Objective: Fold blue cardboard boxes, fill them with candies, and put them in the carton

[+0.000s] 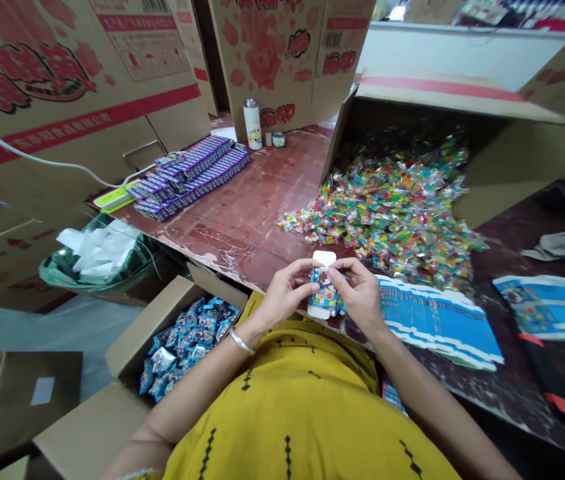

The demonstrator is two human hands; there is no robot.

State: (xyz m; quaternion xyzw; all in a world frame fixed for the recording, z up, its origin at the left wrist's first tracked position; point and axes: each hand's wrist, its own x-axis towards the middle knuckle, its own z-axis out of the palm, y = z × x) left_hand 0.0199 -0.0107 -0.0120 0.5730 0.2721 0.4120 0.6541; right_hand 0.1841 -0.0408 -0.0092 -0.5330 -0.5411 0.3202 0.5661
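My left grip [286,291] and right grip [361,291] are both closed on the small box [326,299], at the front edge of the worktop [272,193]. I seem to be shaping it; its white flaps [323,257] stand out, so the next move calls for gentle, even pressure.

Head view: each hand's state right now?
Left hand: closed, holding the small printed carton by its left side.
Right hand: closed, holding the same carton at its right side.

L grip [287,291], R grip [360,291] close tog., fingers [303,265] bent; arms [197,390] fwd.
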